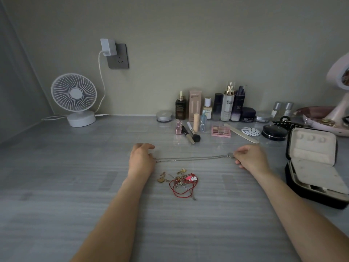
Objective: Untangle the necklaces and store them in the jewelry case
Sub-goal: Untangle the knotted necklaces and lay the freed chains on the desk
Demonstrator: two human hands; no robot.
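**Silver chain pulled straight on the grey desk**

A grey, streaked desk (75, 186) runs back to a plain greenish wall (188, 44). The black jewelry case (298, 186) stands open at the desk's right side, its pale-lined lid tilted up.

Left of the case, a silver chain necklace (192, 158) lies on the desk, drawn into a straight line. The right grip (249, 157), the one nearer the case, pinches the chain at its round pendant (230, 155). The left grip (140, 160), farther from the case, has its fingers curled round the chain's other end.

Also left of the case, about level with its front edge, a tangle of necklaces (181, 181) lies loose on the desk, with gold charms and a red cord (181, 193) knotted together. It is not touching the silver chain.

Behind the case and to its left, cosmetic bottles (226, 106) line the wall. Far to the case's left stands a white desk fan (74, 97).
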